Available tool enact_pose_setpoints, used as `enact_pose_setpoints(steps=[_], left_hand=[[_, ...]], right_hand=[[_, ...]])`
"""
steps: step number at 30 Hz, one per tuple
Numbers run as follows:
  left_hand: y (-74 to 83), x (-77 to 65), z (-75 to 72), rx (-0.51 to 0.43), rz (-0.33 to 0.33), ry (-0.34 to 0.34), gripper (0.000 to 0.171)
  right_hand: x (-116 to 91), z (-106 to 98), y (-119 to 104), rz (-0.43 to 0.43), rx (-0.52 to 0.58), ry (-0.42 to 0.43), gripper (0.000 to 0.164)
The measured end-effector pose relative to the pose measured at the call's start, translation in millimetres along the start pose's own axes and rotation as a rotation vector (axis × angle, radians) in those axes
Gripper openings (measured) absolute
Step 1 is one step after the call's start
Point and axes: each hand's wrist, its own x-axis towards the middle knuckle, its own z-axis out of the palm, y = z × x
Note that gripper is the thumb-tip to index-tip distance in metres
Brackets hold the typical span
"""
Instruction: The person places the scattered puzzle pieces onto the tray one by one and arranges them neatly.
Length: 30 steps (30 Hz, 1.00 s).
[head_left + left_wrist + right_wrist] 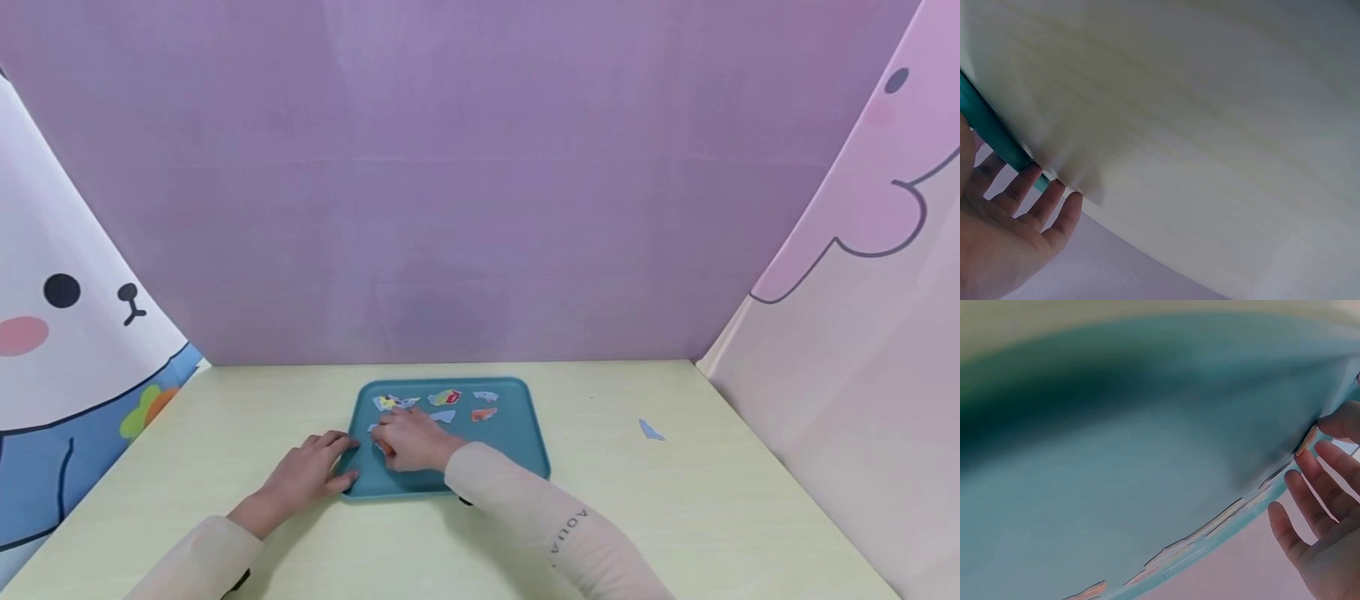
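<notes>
A teal tray (495, 454) lies on the table and holds several irregular printed paper pieces. My left hand (303, 475) rests at the tray's left rim, fingers spread and touching it; the left wrist view shows those fingers (1071, 219) against the rim. Over the tray's left part, my right hand (412, 440) pinches an orange-printed paper piece (1305, 441) between thumb and fingertips, low at the tray surface. Most of that piece is hidden under the hand in the head view. Near it lie a yellow-printed piece (388, 402), a red-and-green piece (446, 397) and an orange piece (483, 413).
A pale blue paper piece (651, 430) lies alone on the pale table (600, 517), right of the tray. Another light piece (486, 396) is at the tray's far right. A purple backdrop (480, 183) stands behind, with printed cartoon panels (67, 367) at the sides.
</notes>
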Motion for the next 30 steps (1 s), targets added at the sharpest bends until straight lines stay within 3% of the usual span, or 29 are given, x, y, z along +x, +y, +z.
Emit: enact_pose_setpoints(steps=[16, 25, 30], left_hand=[[-2.4, 0.4, 2.3, 0.002, -0.001, -0.006, 0.044], [-4.5, 2.5, 4.7, 0.002, -0.005, -0.022, 0.045], [-5.2, 2.7, 4.6, -0.001, -0.004, -0.024, 0.045]], right_hand=[[-2.1, 0.1, 2.1, 0.005, 0.027, 0.008, 0.023], [-10.1, -2.5, 6.3, -0.015, 0.009, 0.012, 0.01], [-17.1, -6.1, 7.6, -0.022, -0.026, 0.003, 0.025]])
